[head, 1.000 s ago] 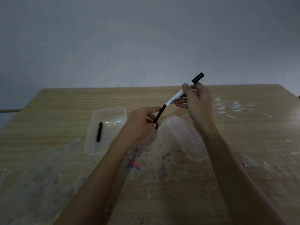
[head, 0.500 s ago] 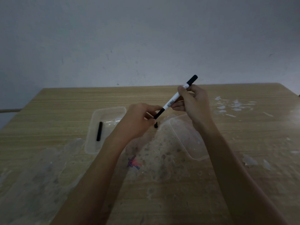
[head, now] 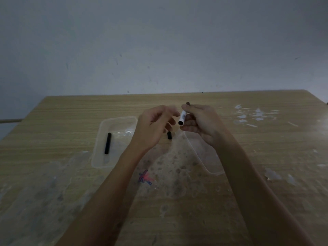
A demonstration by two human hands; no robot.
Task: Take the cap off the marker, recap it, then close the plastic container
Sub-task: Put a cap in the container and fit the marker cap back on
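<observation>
My right hand [head: 200, 121] grips a white marker [head: 182, 117] above the table, with its dark near end pointing at me. My left hand [head: 152, 128] is just left of it, fingers curled. The end of a short black cap [head: 169, 135] sticks out below those fingers, and the rest of the cap is hidden. A small gap separates the cap from the marker. A clear plastic container [head: 96, 148] lies open to the left with a black stick [head: 107, 143] inside. A second clear plastic piece [head: 209, 167], lid or tub, lies under my right wrist.
The wooden table [head: 71, 110] has cloudy smears and peeled residue in front of me. A small red and blue scribble [head: 145, 178] sits between my forearms. White flakes [head: 255, 114] lie at the far right. A plain grey wall stands behind the table.
My right hand has swung the marker from a long diagonal to pointing its end at me. Its lower black end has come away from my left hand. The left hand has barely moved.
</observation>
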